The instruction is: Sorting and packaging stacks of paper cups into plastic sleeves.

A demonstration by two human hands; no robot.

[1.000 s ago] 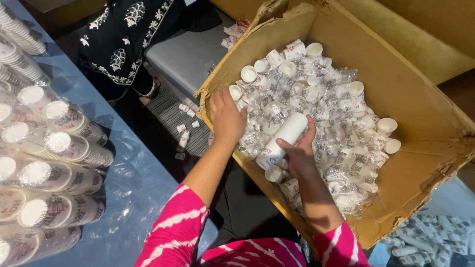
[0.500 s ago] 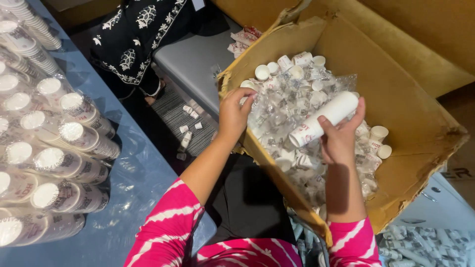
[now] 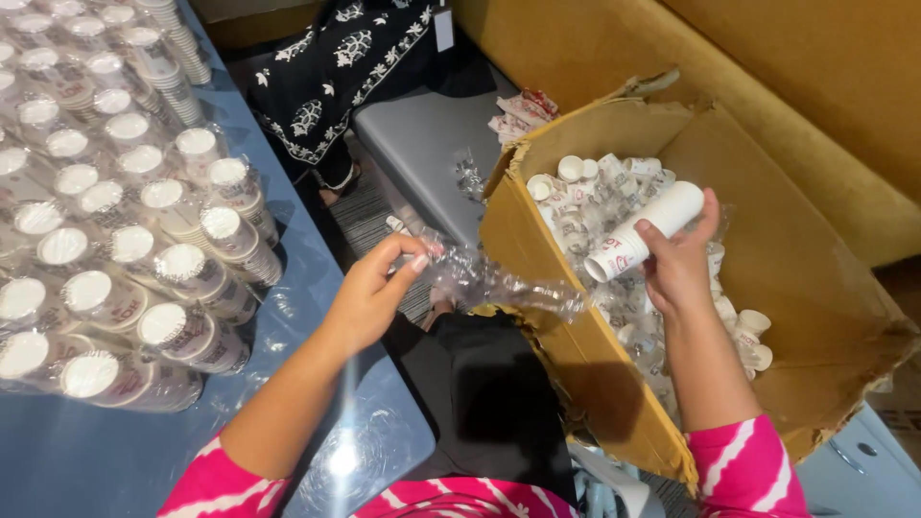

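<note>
- Two bare hands are in view, both coming out of pink sleeves with white stripes.
- The right hand is wrapped around one sleeve of stacked white paper cups, with the thumb on the near side and the fingers behind it.
- That single stack is held in the air above the open brown cardboard box, over the box's near left part. Its long axis runs on a slant: the rim end points down and left towards the box's front wall, and the closed end points up and right towards the box's far corner.
- The left hand pinches one crumpled piece of clear plastic wrap between thumb and fingertips. The wrap stretches rightwards from the fingers to the front wall of the box.
- There is one box. It holds many more wrapped stacks of white cups, too jumbled to count, heaped against its left wall and along its floor.
- On the blue table, wrapped stacks of paper cups lie in rows with their white ends facing up. Over twenty ends show, running from the far left corner down to the near edge.
- One grey bench stands between the table and the box.
</note>
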